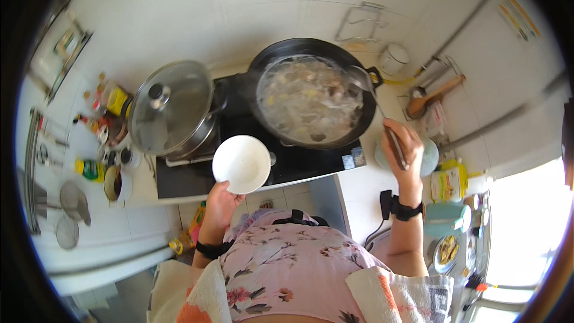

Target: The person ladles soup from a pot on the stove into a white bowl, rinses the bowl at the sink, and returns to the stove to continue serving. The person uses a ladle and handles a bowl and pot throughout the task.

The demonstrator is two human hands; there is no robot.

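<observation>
My right hand [402, 146] grips the handle of a metal ladle [361, 78], whose bowl is at the right inner side of a large black wok [309, 141]. Bubbling, foamy liquid with pale pieces and a few yellow ones [309, 94] fills much of the wok. In my left hand [224, 202] is a white bowl [241, 164], held by its near rim over the front edge of the black cooktop [305, 166]. No food shows inside the bowl.
A pot with a tilted glass lid [172, 107] stands left of the wok. Sauce bottles [107, 98] crowd the left counter. Wooden utensils [432, 96] hang in a rack at right, above a pale green round object [429, 157]. A plate of food [447, 251] lies farther right.
</observation>
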